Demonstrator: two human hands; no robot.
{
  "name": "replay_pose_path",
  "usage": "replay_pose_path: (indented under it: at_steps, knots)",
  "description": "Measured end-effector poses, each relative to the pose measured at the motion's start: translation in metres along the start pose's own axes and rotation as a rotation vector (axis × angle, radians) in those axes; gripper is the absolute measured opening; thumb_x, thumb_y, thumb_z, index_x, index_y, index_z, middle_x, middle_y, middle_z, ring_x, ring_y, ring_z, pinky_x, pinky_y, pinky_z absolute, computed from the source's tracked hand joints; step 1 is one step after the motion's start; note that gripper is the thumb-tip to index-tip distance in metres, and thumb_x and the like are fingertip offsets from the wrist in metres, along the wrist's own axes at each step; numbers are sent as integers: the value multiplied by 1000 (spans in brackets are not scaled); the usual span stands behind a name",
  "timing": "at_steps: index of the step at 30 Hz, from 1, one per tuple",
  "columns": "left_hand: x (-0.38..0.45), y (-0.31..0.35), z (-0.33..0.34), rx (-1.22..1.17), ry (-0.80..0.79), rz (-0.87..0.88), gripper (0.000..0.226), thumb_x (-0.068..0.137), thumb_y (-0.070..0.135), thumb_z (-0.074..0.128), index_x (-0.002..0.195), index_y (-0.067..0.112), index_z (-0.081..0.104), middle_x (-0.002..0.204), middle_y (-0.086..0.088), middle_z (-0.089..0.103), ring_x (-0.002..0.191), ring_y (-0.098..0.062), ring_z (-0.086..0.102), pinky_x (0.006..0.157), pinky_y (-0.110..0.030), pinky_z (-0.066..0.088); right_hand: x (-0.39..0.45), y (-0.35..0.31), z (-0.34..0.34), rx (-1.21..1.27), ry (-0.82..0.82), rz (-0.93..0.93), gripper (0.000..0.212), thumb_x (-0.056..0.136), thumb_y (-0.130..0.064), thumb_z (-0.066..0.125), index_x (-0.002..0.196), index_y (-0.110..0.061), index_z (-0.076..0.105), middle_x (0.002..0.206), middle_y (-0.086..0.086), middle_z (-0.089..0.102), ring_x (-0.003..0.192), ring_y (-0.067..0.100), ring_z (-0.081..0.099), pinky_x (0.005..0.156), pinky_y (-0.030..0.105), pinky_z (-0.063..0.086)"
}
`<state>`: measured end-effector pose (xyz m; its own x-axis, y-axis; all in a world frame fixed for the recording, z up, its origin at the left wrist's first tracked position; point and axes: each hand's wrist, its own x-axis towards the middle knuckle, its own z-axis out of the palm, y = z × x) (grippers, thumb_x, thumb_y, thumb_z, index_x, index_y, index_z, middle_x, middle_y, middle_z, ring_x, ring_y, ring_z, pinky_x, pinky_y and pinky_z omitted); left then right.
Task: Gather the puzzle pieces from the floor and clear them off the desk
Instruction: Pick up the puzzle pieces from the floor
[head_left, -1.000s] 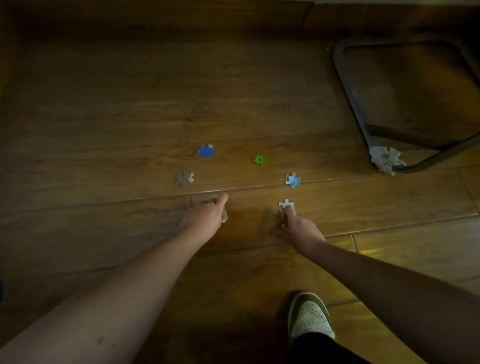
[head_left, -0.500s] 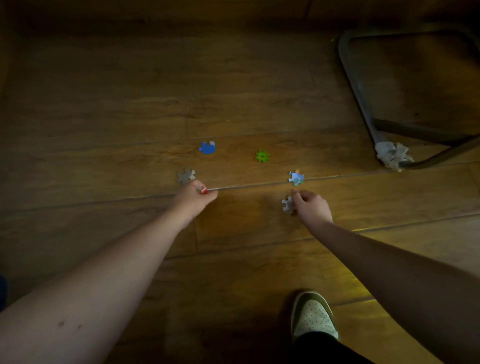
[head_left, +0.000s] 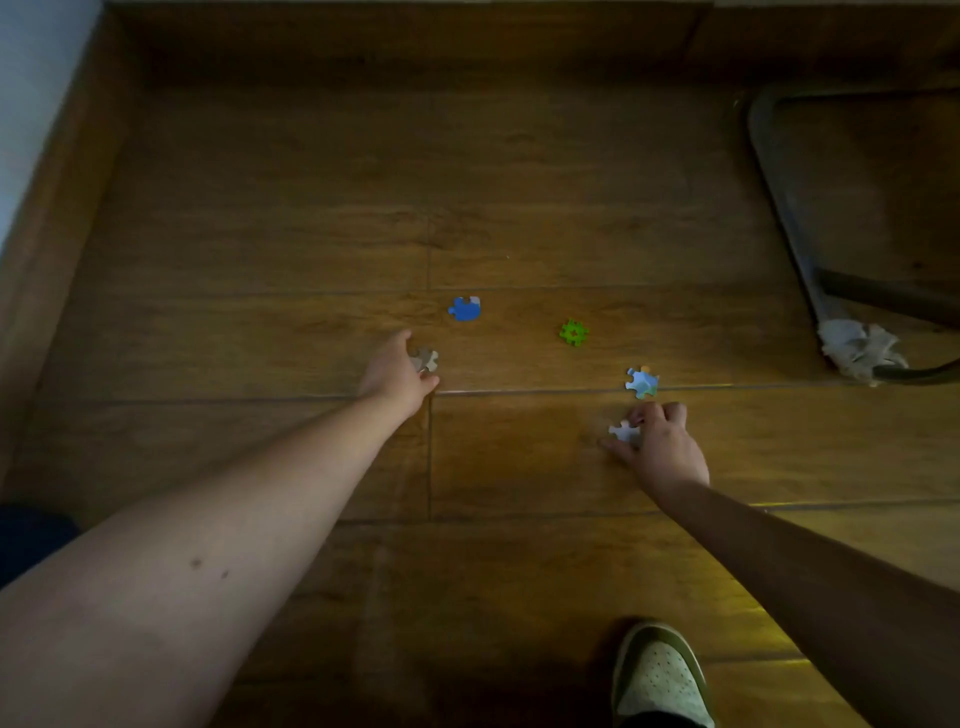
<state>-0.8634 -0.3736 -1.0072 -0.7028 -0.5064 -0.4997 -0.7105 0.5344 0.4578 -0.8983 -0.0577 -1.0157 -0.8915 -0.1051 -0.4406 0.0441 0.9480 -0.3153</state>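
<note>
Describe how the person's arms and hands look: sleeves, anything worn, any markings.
Both forearms are bare up to the frame edge, with no sleeves, watch, bracelets or gloves showing. The left hand and right hand wear no visible rings. The left forearm carries two small dark spots. The dim light hides finer detail.

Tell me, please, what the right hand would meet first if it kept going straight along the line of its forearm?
Probably the light blue puzzle piece, lying just beyond the right hand, whose fingers rest on a white piece. Depth is unclear.

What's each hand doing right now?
Left hand: open around the grey puzzle piece.
Right hand: fingers closed on the white puzzle piece.
</note>
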Motion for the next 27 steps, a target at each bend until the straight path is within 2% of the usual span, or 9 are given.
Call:
replay_pose_path:
  at_steps: [2, 4, 7, 10, 14, 18, 23, 25, 27]
  knots:
    - [3, 0, -1, 3, -8, -26, 72, 85, 23, 72, 145, 21, 34, 139, -8, 52, 122, -28, 53, 93, -34, 44, 3, -3, -2, 14, -1, 30, 52, 77, -42, 76, 114, -14, 53, 123, 9, 43, 93, 31, 61, 76, 43, 52]
    - [6, -4, -1, 23, -15, -58, 61, 86, 24, 71, 138, 23, 41, 130, -7, 58, 112, -27, 58, 86, -34, 47, 4, -5, -5, 34, -5, 33, 46, 76, -41, 77, 107, -17, 52, 113, 5, 52, 89, 26, 61, 75, 42, 53]
    - [11, -8, -3, 129, -16, -39, 34, 85, 28, 71, 115, 23, 53, 114, -6, 61, 92, -22, 57, 74, -33, 47, 6, -5, -8, 78, 3, 20, 38, 79, -43, 74, 98, -21, 49, 91, 0, 65, 81, 20, 62, 70, 39, 53]
    - [15, -8, -5, 161, -8, -29, 32, 83, 30, 74, 108, 22, 56, 112, -5, 54, 87, -18, 51, 73, -31, 41, 16, -5, -16, 218, 57, 31, 42, 79, -39, 75, 109, -19, 53, 97, 3, 68, 91, 28, 64, 73, 39, 51]
    - [13, -7, -5, 169, 37, 11, 29, 82, 26, 74, 105, 20, 57, 105, -3, 63, 85, -16, 54, 69, -30, 41, 39, -8, -32, 261, 84, 46, 51, 81, -33, 73, 125, -18, 52, 108, 10, 68, 104, 32, 62, 80, 38, 48]
    - [12, 7, -7, 110, 73, 49, 29, 84, 25, 73, 108, 23, 57, 111, 0, 65, 90, -17, 58, 71, -30, 43, 59, -8, -37, 173, 14, 104, 57, 82, -31, 74, 129, -18, 46, 114, 11, 67, 107, 33, 61, 82, 39, 50]
    - [24, 43, -9, 46, 66, 133, 53, 81, 24, 76, 129, 24, 54, 121, -3, 65, 107, -21, 61, 82, -28, 45, 69, -7, -36, 86, -19, 143, 44, 81, -30, 75, 116, -13, 54, 121, 15, 57, 105, 35, 59, 84, 39, 46]
    - [32, 56, -9, 84, 54, 169, 56, 81, 25, 75, 132, 23, 52, 124, -4, 64, 112, -23, 60, 88, -29, 46, 70, -7, -36, 62, 7, 126, 44, 79, -29, 77, 114, -11, 56, 124, 17, 48, 103, 39, 59, 83, 41, 45]
    - [40, 65, -8, 162, 48, 188, 59, 83, 27, 73, 136, 23, 49, 128, -6, 61, 117, -25, 57, 93, -31, 46, 69, -6, -37, 73, 20, 100, 44, 79, -28, 77, 112, -10, 55, 120, 16, 50, 100, 38, 59, 78, 39, 44]
